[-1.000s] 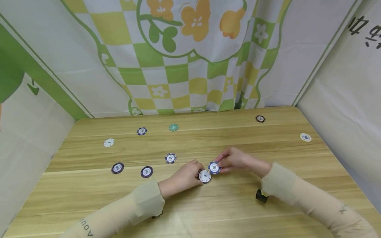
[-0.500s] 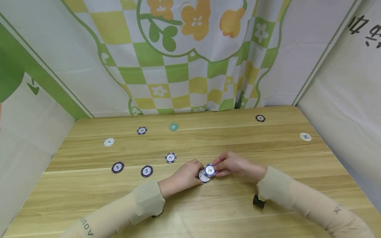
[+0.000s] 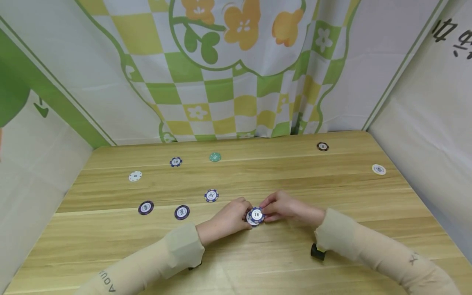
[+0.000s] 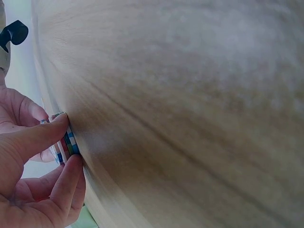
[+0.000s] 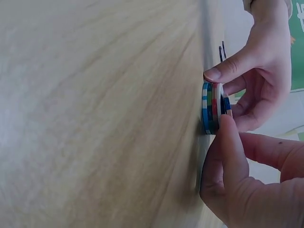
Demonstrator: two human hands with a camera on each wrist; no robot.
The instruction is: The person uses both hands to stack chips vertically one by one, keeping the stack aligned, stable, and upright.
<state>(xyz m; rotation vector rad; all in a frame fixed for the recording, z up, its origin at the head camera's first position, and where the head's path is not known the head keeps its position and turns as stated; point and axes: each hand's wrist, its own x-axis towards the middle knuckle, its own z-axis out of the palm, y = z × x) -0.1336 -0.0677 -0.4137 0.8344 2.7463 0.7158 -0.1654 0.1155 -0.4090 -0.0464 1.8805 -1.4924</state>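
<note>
My left hand (image 3: 228, 217) holds a short stack of poker chips (image 5: 210, 109) by its sides, thumb and fingers around the edge. The stack stands on the wooden table, with blue, green, red and white edges showing in the right wrist view. Its top chip is white (image 3: 250, 221), mostly covered from above. Over it my right hand (image 3: 285, 206) pinches a blue poker chip (image 3: 257, 214) marked 10 by its edge. In the right wrist view that chip looks slightly tilted against the stack's top; whether it lies fully on it, I cannot tell.
Left of the hands lie a blue 10 chip (image 3: 211, 196) and two dark purple chips (image 3: 182, 212). Farther back are a white chip (image 3: 135, 176), another blue chip (image 3: 175, 162), and a green chip (image 3: 215, 157). A dark chip (image 3: 322, 146) and a pale 50 chip (image 3: 378, 169) lie right.
My right hand has carried the blue 10 chip leftward, from beside the stack to over its top, covering most of the white chip. The left hand has stayed in place.
</note>
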